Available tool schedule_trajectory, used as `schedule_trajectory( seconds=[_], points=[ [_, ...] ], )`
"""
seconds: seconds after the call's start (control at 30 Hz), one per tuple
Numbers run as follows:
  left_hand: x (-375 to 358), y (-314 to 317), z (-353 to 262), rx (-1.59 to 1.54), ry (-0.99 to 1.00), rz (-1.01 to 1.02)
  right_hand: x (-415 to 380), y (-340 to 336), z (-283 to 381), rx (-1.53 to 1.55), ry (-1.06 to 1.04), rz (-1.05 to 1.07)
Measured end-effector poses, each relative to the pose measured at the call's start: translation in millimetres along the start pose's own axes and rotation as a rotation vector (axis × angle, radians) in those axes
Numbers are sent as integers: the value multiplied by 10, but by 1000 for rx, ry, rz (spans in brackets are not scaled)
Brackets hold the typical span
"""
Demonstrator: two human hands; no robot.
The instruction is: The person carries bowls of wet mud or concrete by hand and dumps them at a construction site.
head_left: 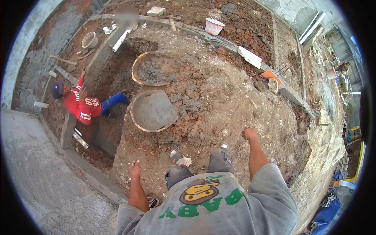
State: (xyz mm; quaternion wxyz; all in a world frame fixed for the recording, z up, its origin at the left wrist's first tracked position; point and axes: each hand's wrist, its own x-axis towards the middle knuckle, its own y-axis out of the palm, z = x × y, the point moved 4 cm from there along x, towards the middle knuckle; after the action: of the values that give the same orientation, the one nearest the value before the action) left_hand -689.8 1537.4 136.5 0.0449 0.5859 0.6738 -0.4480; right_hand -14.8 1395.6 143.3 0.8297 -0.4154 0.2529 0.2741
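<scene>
My left hand (134, 169) hangs beside my left thigh with its fingers curled in, and nothing shows in it. My right hand (249, 134) is held out to the right over bare soil. Its soiled fingers are curled too, with no object visible in them. In front of my feet lies a shallow tub (138, 122) with smooth grey wet mortar (152, 107). Just beyond it sits a second tub (134, 70) holding rougher, lumpy mortar (154, 68). Neither hand touches the tubs.
A co-worker in a red shirt (84, 103) is in the trench (103, 135) on the left. Concrete beams (105, 49) border the dug ground. A whitish bucket (214, 26) stands at the back, another bucket (89, 40) at left. Rebar (282, 70) sticks up at right.
</scene>
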Motion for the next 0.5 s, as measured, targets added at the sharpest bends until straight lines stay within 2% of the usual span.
schedule_trajectory(
  seconds=[0.07, 0.17, 0.27, 0.33, 0.37, 0.4, 0.43, 0.47, 0.5],
  points=[
    [262, 20, -242, -140, 63, -37, -199, -744, -12, 151, -47, -126],
    [422, 121, -598, -168, 215, -55, 12, -1498, -650, 225, 16, -168],
    [-114, 495, -1077, -49, 310, -134, 246, -1894, -1582, 224, 158, -144],
    [-864, 915, -1461, 27, 274, -176, 299, -2063, -2180, 166, 178, -271],
    [-1217, 1107, -1517, 105, 227, -217, 71, -2211, -2109, -67, 126, -199],
    [-1317, 1373, -1352, -74, 178, -152, -180, -2371, -2042, -301, 72, -118],
    [-1616, 1604, -1370, 14, 109, -138, 129, -2551, -2571, -309, 72, -103],
    [-1858, 1787, -1398, 98, 40, -122, 389, -2640, -3032, -652, -63, 8],
    [-1719, 1994, -1065, 126, 64, -63, 697, -2700, -3334, -992, -206, 117]
  ],
)
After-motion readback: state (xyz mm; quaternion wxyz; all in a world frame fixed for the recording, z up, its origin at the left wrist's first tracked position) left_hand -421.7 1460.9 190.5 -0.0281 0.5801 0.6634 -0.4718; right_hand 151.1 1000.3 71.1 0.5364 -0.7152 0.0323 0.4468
